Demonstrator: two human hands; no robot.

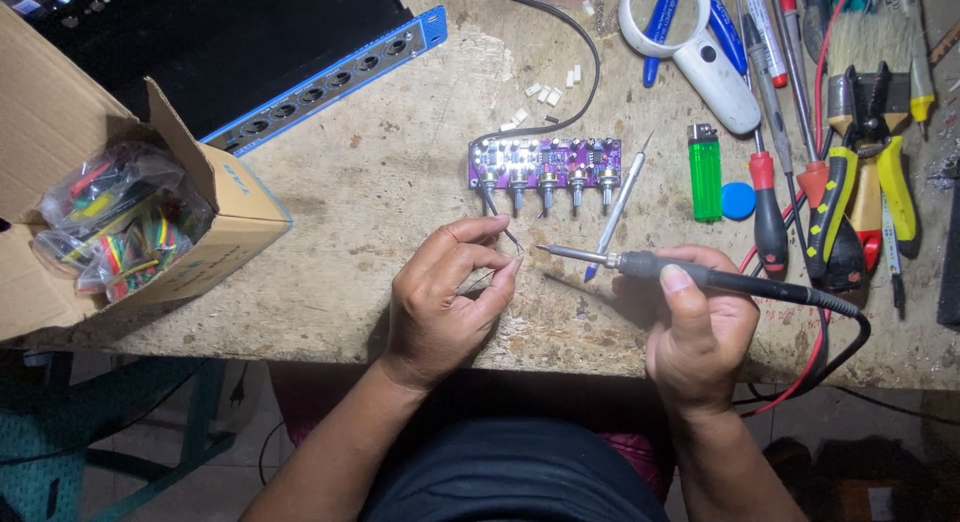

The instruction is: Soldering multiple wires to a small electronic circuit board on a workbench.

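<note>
My right hand (700, 327) grips a black soldering iron (700, 275) whose metal tip points left toward my left hand. My left hand (445, 297) pinches a thin dark wire (500, 220) between thumb and fingertips. That wire runs up to a purple circuit board (545, 162) with a row of knob shafts along its front edge, lying just beyond both hands. The iron's tip sits a short way right of the pinched wire end.
An open cardboard box (120, 222) with bagged coloured parts stands at the left. A black unit with a blue strip (320, 82) lies behind it. Tweezers (618, 207), a green lighter (705, 172), screwdrivers (768, 197), yellow-handled pliers (865, 172) and a magnifier (690, 52) crowd the right.
</note>
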